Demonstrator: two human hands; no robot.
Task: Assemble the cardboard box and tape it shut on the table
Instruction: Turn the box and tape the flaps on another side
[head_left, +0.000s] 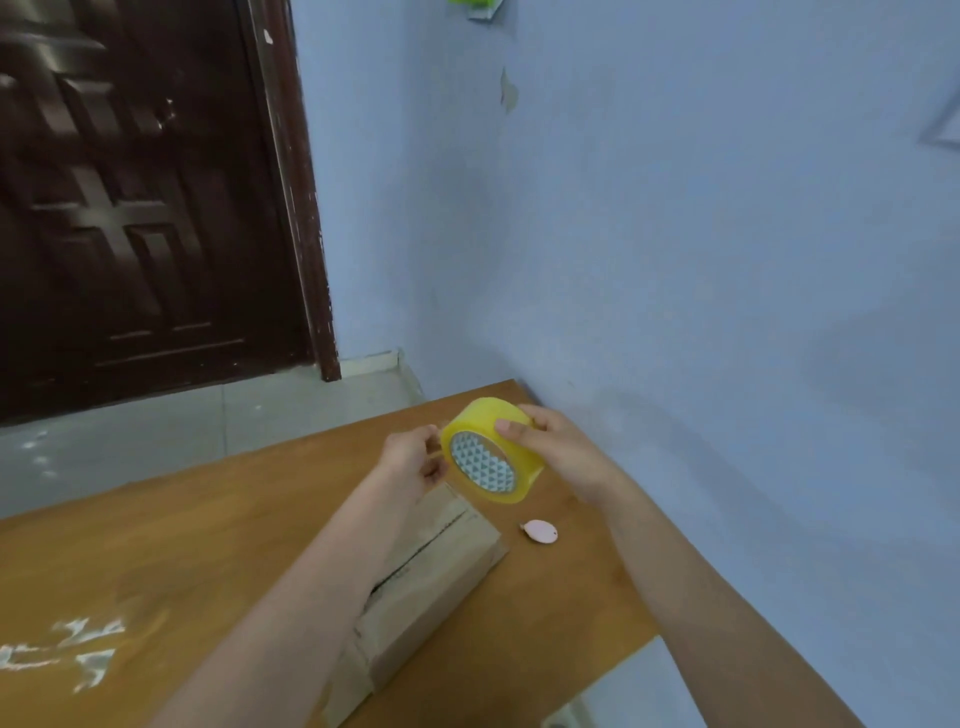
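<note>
Holding the yellow tape roll (492, 451) above the bench's far edge, the right hand (558, 451) grips its rim while the left hand (413, 457) pinches at its edge, probably seeking the tape's free end; the cardboard box (415, 587) lies below, flaps closed, seam untaped. Next: peel a strip along that seam.

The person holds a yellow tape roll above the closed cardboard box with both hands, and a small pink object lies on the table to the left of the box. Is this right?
Not quite. In the head view the small pink object lies on the table to the right of the box, not the left. The rest is right: both hands, left and right, hold the yellow tape roll above it.
</note>
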